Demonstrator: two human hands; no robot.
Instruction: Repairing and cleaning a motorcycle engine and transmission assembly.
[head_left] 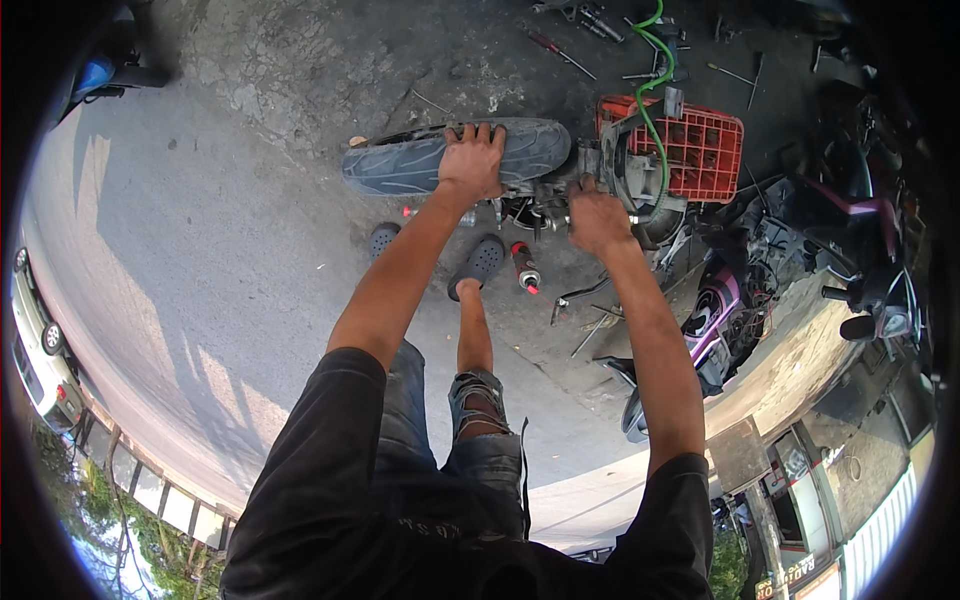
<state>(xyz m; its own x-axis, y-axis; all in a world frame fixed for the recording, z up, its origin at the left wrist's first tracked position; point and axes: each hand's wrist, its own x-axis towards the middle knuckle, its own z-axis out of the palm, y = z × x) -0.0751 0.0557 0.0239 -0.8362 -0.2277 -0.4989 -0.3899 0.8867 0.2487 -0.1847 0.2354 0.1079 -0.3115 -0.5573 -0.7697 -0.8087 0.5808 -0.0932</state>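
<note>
My left hand (pixel 470 158) grips the top of a black motorcycle tire (pixel 390 165), fingers curled over its tread. My right hand (pixel 598 215) is closed on a metal tool (pixel 557 223), mostly covered by my fingers, beside the dusty rear mechanism (pixel 625 160) of the vehicle. A green coiled hose (pixel 660 120) runs down just right of that hand. A red plastic crate (pixel 710 150) sits behind the mechanism. Below, a red and black spray can (pixel 525 268) lies on the ground near my grey clog (pixel 483 262).
Loose hand tools (pixel 560 52) are scattered on the stained ground above, with metal bars (pixel 580 300) at lower right. Motorbikes with purple and black panels (pixel 715 310) crowd the right side. A silver car (pixel 45 360) stands at the far left, and another vehicle (pixel 95 75) at upper left.
</note>
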